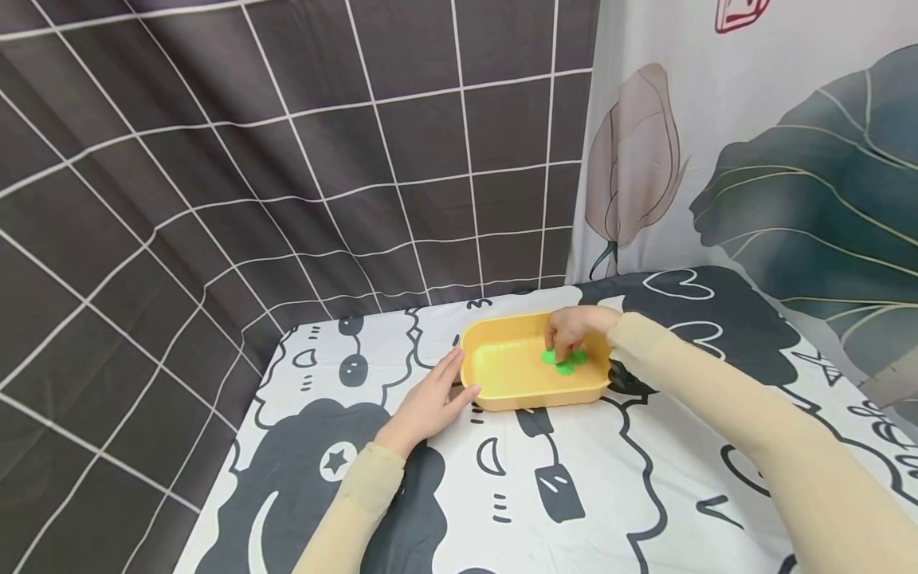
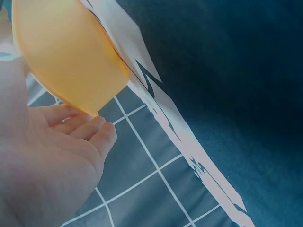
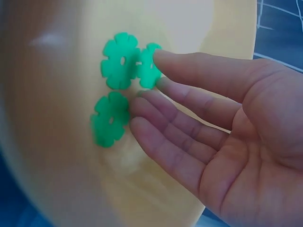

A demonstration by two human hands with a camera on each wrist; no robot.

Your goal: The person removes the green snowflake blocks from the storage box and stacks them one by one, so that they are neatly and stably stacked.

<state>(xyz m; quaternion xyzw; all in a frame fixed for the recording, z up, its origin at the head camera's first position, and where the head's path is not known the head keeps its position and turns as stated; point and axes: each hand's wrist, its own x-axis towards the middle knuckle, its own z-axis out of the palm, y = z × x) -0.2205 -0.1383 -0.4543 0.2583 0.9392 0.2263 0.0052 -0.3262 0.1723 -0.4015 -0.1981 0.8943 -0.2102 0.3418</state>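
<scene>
A yellow plastic tray [image 1: 512,398] with raised walls lies on the patterned cloth. My left hand [image 1: 426,401] rests against its left end, fingers extended and thumb spread toward the near corner; the left wrist view shows those fingertips right at the rim. Reaching into the tray's right half, my right hand [image 1: 572,325] points its fingers down. Between its thumb and index finger it pinches the edge of a green flower-shaped plastic piece [image 3: 148,71]. Two more such pieces lie close by on the tray floor, an upper piece [image 3: 120,59] and a lower piece [image 3: 110,120].
Under the tray spreads a white cloth [image 1: 459,510] printed with black cartoon shapes. Behind it and to the left hangs a dark curtain [image 1: 301,175] with a white grid. A pale curtain [image 1: 645,159] with large plant prints hangs at the right.
</scene>
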